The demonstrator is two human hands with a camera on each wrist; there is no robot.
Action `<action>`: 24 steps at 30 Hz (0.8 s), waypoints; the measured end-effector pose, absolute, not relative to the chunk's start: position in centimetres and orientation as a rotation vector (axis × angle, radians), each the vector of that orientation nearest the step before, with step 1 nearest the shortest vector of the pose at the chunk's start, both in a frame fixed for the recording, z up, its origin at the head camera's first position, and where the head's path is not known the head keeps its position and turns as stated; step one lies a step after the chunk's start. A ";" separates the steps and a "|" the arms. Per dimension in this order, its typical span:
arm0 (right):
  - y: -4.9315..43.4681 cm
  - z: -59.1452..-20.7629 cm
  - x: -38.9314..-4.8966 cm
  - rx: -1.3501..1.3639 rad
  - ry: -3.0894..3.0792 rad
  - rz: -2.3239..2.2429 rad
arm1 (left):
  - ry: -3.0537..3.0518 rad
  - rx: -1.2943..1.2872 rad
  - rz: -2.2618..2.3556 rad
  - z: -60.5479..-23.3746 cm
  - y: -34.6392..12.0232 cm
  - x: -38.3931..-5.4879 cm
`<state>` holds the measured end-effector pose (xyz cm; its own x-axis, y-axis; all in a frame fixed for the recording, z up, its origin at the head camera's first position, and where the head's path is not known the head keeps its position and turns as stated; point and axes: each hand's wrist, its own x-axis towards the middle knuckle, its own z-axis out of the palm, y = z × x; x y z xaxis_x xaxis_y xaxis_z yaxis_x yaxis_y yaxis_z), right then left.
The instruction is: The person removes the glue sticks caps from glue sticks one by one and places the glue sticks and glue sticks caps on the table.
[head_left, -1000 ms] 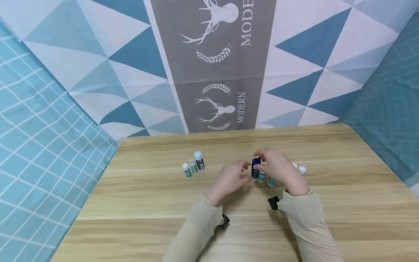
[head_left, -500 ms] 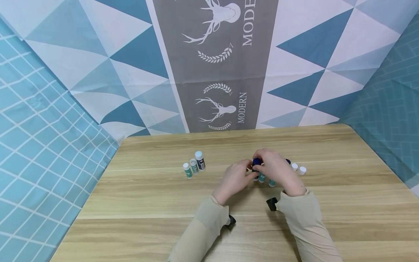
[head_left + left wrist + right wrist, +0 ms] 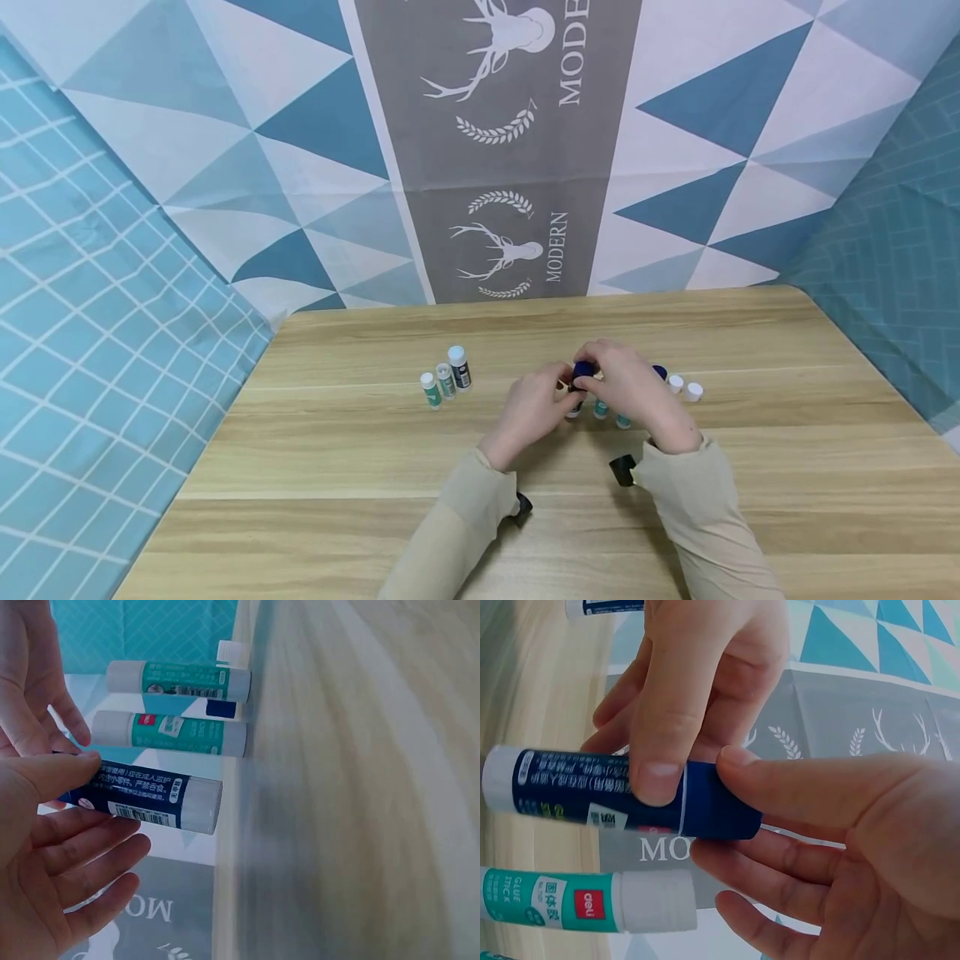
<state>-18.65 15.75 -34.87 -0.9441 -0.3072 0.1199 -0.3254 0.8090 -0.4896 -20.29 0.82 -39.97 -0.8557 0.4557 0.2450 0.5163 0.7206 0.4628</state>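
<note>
Table (image 3: 315, 500) — navy glue stick (image 3: 600, 791) sits in both grips (image 3: 527, 408) (image 3: 626, 385).

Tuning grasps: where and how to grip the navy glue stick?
Probably the labelled part of the navy glue stick, from the left, thumb opposing fingers, as the left hand does: it's a straight, nearly upright cylinder, with teal glue sticks close on its right. That leaves the blue top to the right hand.

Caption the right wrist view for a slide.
The left hand holds a blue glue stick, the right hand grips its cap, a green glue stick beside them.
</note>
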 end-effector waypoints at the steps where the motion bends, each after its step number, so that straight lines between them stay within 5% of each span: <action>1: 15.7 -34.8 -18.6 0.527 -2.950 0.818 | -2.801 -0.799 -0.798 -39.9 0.6 -20.3; 24: 15.1 -33.5 -17.4 0.626 -2.799 0.973 | -2.623 -0.938 -0.704 -36.5 -2.8 -19.7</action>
